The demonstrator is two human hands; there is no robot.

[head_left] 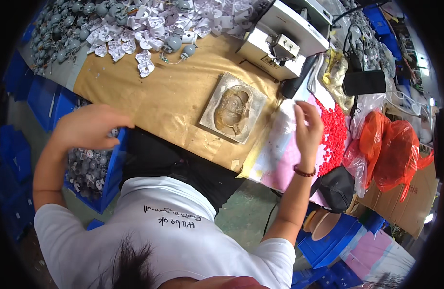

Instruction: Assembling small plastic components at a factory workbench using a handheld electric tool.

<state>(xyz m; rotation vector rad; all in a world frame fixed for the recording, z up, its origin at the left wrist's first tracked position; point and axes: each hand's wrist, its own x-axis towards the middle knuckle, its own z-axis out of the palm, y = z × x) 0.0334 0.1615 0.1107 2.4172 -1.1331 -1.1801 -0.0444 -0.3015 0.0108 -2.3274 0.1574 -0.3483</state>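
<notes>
My left hand (87, 127) reaches down to the left over a blue bin (113, 173) full of small grey and white parts (87, 168). Its fingers curl at the bin's rim, and what they hold is hidden. My right hand (309, 127) is raised with its fingers spread, slightly blurred, beside a heap of small red pieces (334, 137) on a pink and white sheet (280, 159). A bead bracelet circles that wrist. Between the hands, a beige mould block (234, 113) with a hollow shape lies on the brown-paper-covered bench (149, 96).
Many white and grey parts (135, 33) are piled along the far edge of the bench. A white machine (284, 36) stands at the back right. Orange plastic bags (393, 149), a black pouch (335, 188), a cardboard box and blue crates (328, 241) crowd the right side.
</notes>
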